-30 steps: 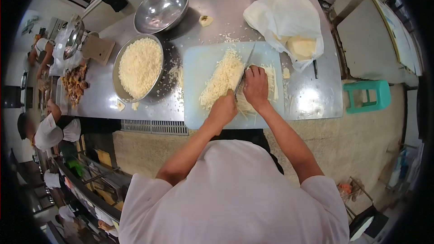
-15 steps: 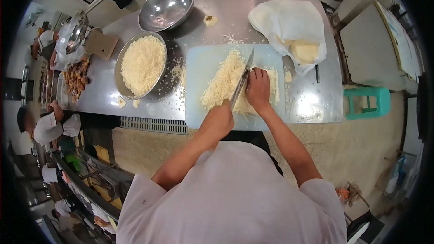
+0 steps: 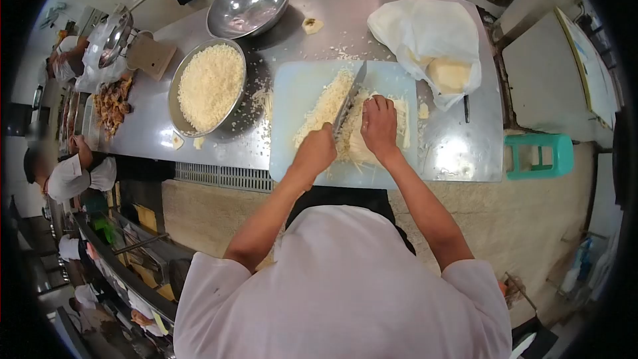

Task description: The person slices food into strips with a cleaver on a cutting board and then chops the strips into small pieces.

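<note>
While the left hand (image 3: 315,153) has its fingers wrapped round the handle, I see the knife (image 3: 351,94) slant across the cutting board (image 3: 290,96) mid-frame, its long axis running steeply from lower left to upper right, tip toward the frame's top. Fingers bunched, the right hand (image 3: 380,124) rests on pale strips (image 3: 403,126) right of the blade; chopped bits (image 3: 324,105) lie left.

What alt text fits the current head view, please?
A left hand holds a knife among chopped pale food on a board; the right hand rests on food beside the knife. A bowl heaped with similar pieces stands left, on a metal table.
</note>
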`<act>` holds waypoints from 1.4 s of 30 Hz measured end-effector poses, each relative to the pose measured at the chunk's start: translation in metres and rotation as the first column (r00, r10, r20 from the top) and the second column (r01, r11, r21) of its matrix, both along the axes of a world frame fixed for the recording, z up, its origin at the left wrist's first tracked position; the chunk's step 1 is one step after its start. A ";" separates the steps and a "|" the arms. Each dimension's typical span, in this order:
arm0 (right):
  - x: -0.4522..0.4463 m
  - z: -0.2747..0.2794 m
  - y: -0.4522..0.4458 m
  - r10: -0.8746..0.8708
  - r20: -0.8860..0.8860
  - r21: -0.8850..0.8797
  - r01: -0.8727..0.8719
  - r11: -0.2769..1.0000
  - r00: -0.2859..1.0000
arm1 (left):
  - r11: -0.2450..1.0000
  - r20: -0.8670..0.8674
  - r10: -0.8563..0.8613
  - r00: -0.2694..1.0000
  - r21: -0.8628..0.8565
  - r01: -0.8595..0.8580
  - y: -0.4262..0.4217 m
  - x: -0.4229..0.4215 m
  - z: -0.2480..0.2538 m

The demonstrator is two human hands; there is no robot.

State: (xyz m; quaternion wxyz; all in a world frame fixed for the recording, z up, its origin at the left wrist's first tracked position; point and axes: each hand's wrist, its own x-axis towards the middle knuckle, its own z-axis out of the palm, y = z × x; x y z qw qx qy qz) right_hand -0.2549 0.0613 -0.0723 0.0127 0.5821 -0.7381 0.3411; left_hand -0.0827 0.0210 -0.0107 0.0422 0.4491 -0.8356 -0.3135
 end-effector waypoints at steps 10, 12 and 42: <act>0.001 0.023 0.061 0.399 -0.016 0.281 -0.379 0.882 0.917 | 0.998 -0.025 0.037 0.999 -0.040 -0.037 -0.002 0.021 0.008; 0.002 0.000 0.060 0.381 -0.082 0.255 -0.350 0.901 0.921 | 0.995 -0.001 0.098 0.995 -0.029 -0.098 0.012 0.020 0.023; 0.000 -0.006 0.004 0.168 -0.134 -0.070 -0.179 0.981 0.977 | 0.967 0.067 0.171 0.983 0.177 -0.181 0.055 0.007 0.061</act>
